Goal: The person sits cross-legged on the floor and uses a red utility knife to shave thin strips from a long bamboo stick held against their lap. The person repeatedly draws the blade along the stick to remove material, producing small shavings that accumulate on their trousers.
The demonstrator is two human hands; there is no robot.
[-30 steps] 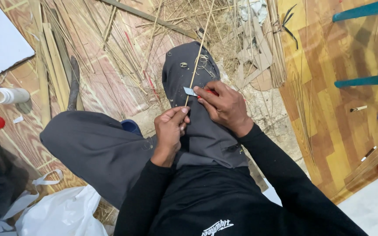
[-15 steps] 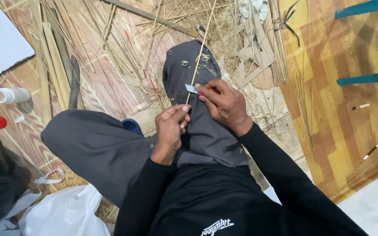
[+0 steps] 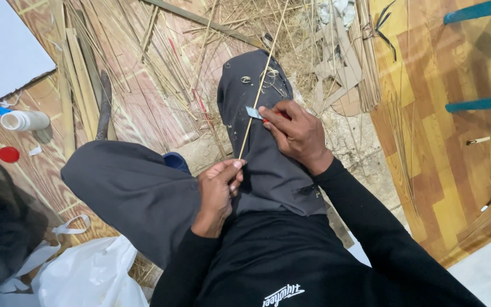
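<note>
I sit on the floor in dark grey trousers (image 3: 137, 193) and a black top. My left hand (image 3: 217, 190) pinches the near end of a long thin pale straw stick (image 3: 265, 74) that runs up and away over my right knee. My right hand (image 3: 296, 133) rests on that knee, gripping a small blade (image 3: 254, 112) with a red handle; the blade's edge touches the stick partway along it. Fine curled shavings lie on the trouser leg near the knee.
Loose straw, split reeds and flat strips (image 3: 160, 68) cover the wood-pattern floor ahead. A white tube (image 3: 25, 120) and a red cap (image 3: 8, 154) lie at left. White plastic bag (image 3: 86, 278) sits at bottom left. Teal bars (image 3: 481, 103) stand at right.
My left hand has drawn back toward my body, pulling the stick's near end away from the blade. My right hand stays on the knee with the blade against the stick.
</note>
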